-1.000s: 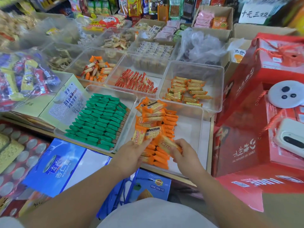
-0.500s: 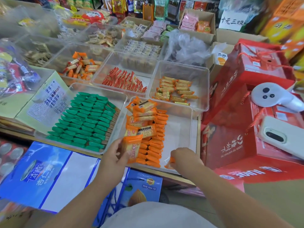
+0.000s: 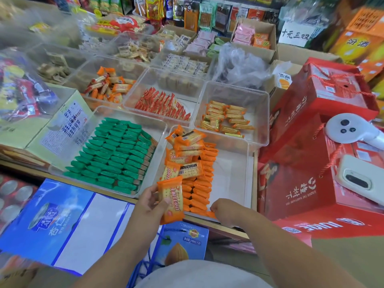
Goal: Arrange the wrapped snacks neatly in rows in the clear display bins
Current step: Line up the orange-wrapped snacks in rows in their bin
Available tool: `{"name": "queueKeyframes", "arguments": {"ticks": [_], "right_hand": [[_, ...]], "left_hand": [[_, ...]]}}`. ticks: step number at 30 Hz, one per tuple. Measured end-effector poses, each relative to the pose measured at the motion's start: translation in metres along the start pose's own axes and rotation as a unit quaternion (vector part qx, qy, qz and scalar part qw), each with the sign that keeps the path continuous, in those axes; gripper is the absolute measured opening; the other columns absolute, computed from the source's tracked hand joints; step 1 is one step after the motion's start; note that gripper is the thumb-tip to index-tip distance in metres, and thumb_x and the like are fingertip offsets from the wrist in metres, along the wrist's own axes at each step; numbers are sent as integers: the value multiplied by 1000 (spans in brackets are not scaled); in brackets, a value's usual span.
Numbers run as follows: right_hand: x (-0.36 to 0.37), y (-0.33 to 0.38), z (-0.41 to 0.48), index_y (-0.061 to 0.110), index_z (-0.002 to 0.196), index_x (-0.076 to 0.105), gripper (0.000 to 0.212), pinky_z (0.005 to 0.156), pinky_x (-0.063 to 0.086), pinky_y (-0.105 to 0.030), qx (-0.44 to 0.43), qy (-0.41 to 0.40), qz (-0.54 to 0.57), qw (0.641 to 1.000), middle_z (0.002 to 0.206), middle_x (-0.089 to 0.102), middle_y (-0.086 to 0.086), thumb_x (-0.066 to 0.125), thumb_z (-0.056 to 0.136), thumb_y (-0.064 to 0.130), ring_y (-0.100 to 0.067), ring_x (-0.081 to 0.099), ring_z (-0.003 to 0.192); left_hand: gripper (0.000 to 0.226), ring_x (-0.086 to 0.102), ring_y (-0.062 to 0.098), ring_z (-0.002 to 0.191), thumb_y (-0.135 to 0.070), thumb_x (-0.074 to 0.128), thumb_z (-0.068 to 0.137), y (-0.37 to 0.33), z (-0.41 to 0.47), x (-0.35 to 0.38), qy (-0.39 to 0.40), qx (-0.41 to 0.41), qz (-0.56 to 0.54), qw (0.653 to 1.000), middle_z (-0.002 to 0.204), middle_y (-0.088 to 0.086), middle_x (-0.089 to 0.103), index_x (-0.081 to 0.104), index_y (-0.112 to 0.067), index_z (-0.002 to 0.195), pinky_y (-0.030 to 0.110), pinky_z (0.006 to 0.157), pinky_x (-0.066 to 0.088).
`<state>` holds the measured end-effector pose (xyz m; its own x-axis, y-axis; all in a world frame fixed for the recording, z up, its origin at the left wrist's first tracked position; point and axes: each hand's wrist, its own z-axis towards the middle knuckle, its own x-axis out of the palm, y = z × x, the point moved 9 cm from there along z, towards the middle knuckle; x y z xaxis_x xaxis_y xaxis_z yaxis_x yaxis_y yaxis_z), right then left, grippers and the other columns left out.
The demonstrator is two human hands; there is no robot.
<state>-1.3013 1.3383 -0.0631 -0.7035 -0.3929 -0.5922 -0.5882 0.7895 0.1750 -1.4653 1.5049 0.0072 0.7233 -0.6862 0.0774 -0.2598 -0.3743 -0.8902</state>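
Beside finished green snacks [image 3: 116,154], left hand [image 3: 145,206] now drawn back over front rim, gripping spare orange packets [image 3: 170,196]. Right hand [image 3: 227,210] drops to clear bin [image 3: 230,179], pinching one packet [image 3: 212,214] onto near end of row [image 3: 199,190]. Loose pile behind awaits sorting.

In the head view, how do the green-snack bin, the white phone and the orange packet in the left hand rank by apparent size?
1. green-snack bin
2. white phone and orange packet look alike; the packet is nearer the camera, so unranked.
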Motion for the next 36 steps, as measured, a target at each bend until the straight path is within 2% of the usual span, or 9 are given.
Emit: {"name": "queueKeyframes", "arguments": {"ticks": [7,10,12,16,20,24,28,33,36], "right_hand": [[-53,4,-30,22,146,48,41,110,37,-31,-46,-137,148,978,151,48,0,40,106,30,-19,46,135],[-59,22,-55,38,141,51,46,96,55,-37,-130,-56,468,872,138,59,11,55,97,51,-11,59,121],[-65,36,-69,40,135,55,46,82,60,-36,-187,-26,549,814,122,68,12,67,92,45,-11,68,107],[-76,32,-75,34,118,65,33,76,63,-40,-189,-113,516,828,107,73,6,74,90,19,-14,73,94],[-78,14,-74,21,117,65,28,68,62,-34,-190,-102,558,801,107,73,-6,73,91,14,-20,74,91],[-93,-25,-68,21,100,71,11,76,62,-36,-142,-203,519,818,92,75,-2,70,93,12,-21,73,90],[-104,-49,-59,34,95,65,14,68,45,-18,-85,-331,332,879,90,67,14,72,89,22,0,61,84],[-75,-28,-24,31,101,65,11,68,37,-29,-45,-294,11,955,83,55,7,61,91,30,-16,51,84],[-48,-20,-3,31,112,65,22,76,47,-30,-28,-198,-43,979,103,65,0,55,94,23,-21,60,96]], "left_hand": [[31,73,27,103,-13,64,97,-5,6,33,75,-38,-77,993,115,5,75,62,-22,127,45,81,62],[31,73,23,100,-14,68,96,-10,9,49,105,-5,38,994,112,0,75,64,-29,122,46,84,61],[33,73,19,99,-20,75,91,-13,9,61,135,9,87,987,110,-5,75,65,-38,117,46,83,62],[39,72,14,102,-25,83,82,-16,12,71,146,14,95,984,111,-8,74,66,-47,108,39,82,62],[24,73,20,102,-22,71,94,-8,17,69,125,-15,49,991,113,-2,74,67,-31,116,41,80,62],[17,74,19,95,-18,57,103,-3,25,46,58,-15,41,997,107,1,76,65,-21,117,33,73,61],[16,74,19,93,-20,54,104,9,36,20,8,-45,47,998,104,-1,77,63,-23,118,45,80,61],[16,72,22,101,-23,51,106,19,39,11,14,-50,75,996,106,0,76,63,-23,117,54,94,55],[18,71,23,103,-24,51,106,21,39,7,20,-51,72,996,108,1,75,62,-23,120,54,95,55]]}}
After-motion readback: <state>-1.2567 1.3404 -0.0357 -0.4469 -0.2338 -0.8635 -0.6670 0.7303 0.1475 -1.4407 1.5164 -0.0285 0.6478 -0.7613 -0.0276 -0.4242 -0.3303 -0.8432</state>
